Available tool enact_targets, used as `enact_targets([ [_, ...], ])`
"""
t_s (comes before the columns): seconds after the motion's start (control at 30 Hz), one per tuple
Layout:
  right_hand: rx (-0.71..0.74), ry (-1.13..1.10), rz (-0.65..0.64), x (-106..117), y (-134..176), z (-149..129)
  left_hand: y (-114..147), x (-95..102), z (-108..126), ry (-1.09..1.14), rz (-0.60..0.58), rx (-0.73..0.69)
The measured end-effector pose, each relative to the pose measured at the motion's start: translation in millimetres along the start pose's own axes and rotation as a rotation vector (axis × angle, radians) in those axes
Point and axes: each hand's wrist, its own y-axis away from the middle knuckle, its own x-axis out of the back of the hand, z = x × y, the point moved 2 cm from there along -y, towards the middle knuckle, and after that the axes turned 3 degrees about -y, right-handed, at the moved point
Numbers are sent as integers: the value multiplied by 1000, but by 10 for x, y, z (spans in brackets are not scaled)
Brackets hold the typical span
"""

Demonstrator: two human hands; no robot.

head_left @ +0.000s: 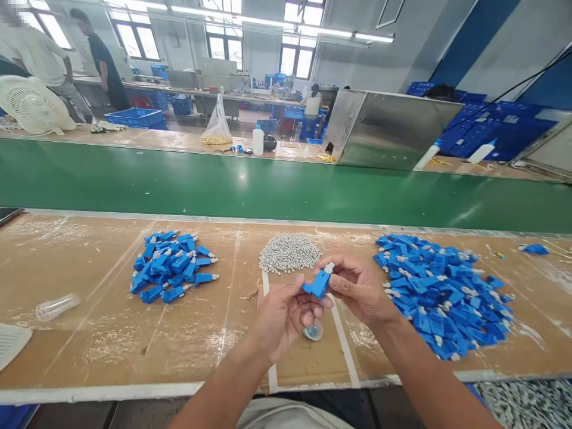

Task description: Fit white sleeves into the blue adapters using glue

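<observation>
Both hands meet around one blue plastic part with a light grey tip (319,283), over the middle of the table. My left hand (286,313) grips its lower blue end between thumb and fingers. At the other end, my right hand (355,287) pinches it near the grey tip. Just beyond them lies a mound of small grey pieces (289,251). A large pile of similar blue parts (447,292) spreads to the right, and a smaller blue pile (172,265) sits on the left. Partly behind my left hand is a small round dish (313,331).
A green conveyor belt (201,182) runs across beyond the table (179,351). At left lie a clear plastic tube (57,307) and a white slotted object (13,344). Across the belt stand a white bottle (258,140), a plastic bag (218,122), a fan (33,104) and a metal panel (393,131). Other people are farther back.
</observation>
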Motion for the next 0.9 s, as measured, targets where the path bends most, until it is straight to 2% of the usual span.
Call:
enact_targets([
  [0.1, -61, -66, 5, 21, 98, 99, 0, 24, -64, 147, -51, 180],
  [0.17, -77, -72, 7, 6, 196, 155, 9, 47, -97, 225, -56, 216],
  [0.27, -44, 7, 72, -4, 366, 216, 40, 108, -108, 257, -37, 203],
  [0.37, 17, 256, 180, 50, 511, 300, 87, 212, -68, 225, 3, 168],
  [0.5, -61, 600, 153, 111, 603, 532, 124, 378, -26, 160, 131, 86],
  [0.67, -36, 658, 110, 61, 576, 713, 130, 496, -76, 106, 213, 65],
  [0.9, 101, 754, 68, -2, 550, 644, 145, 586, -70, 103, 222, 51],
])
